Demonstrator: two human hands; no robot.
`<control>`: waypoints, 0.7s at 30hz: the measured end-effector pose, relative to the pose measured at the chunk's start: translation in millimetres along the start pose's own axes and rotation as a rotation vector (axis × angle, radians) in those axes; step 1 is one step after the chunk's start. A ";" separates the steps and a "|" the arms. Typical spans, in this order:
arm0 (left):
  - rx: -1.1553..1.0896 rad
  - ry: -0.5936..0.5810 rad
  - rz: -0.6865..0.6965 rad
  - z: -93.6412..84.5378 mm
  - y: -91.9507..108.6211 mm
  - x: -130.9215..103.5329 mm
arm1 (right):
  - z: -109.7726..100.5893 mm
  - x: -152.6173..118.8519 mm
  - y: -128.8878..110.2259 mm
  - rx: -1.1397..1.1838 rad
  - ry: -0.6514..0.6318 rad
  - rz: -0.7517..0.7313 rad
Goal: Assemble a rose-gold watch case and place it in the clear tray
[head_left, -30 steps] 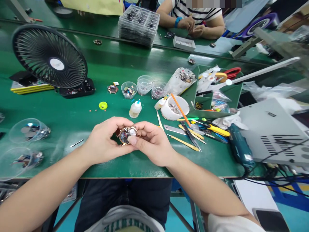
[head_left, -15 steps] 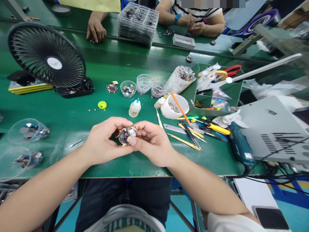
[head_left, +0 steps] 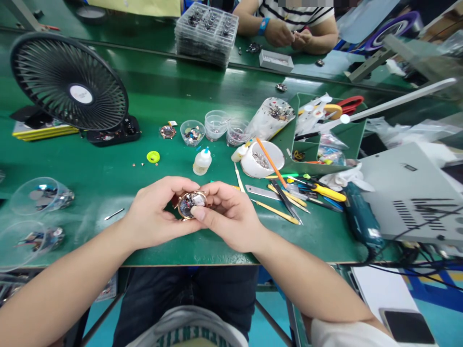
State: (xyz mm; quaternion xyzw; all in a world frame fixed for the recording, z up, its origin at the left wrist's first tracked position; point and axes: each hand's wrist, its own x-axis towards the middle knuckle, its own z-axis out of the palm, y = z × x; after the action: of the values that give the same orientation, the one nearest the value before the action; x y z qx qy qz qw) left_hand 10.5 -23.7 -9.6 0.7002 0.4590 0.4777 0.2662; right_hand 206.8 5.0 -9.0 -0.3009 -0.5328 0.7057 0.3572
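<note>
A round rose-gold watch case [head_left: 188, 203] with an open, detailed inside is held between both my hands just above the green table [head_left: 162, 96], near its front edge. My left hand [head_left: 157, 212] cups it from the left, fingers curled over the top. My right hand [head_left: 227, 217] grips it from the right, thumb pressed on its lower rim.
A black fan [head_left: 68, 82] stands at the left. Small plastic cups [head_left: 216, 126], a glue bottle [head_left: 201, 162], a white dish [head_left: 262, 160] and loose hand tools [head_left: 289, 195] lie beyond my hands. A grey machine [head_left: 408, 193] sits at the right. Another person works across the table.
My hands and the watch case stay almost still. A second person's hand that reached onto the far table edge half a second ago is gone.
</note>
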 end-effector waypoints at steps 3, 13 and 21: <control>-0.197 -0.062 -0.147 0.4 4.5 3.6 | -0.2 1.6 0.0 0.041 0.009 0.006; -0.520 -0.157 -0.721 -2.0 -1.3 18.4 | -2.4 -3.6 12.9 -0.146 0.064 -0.092; -0.676 -0.124 -0.889 -2.7 7.2 21.8 | -2.3 -2.1 8.5 -0.083 0.037 -0.056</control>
State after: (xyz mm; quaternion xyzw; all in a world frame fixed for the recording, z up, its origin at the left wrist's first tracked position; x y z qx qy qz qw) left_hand 13.4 -7.5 6.6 0.3417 0.5148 0.3980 0.6781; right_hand 208.3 3.0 -17.7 -0.3133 -0.5632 0.6671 0.3737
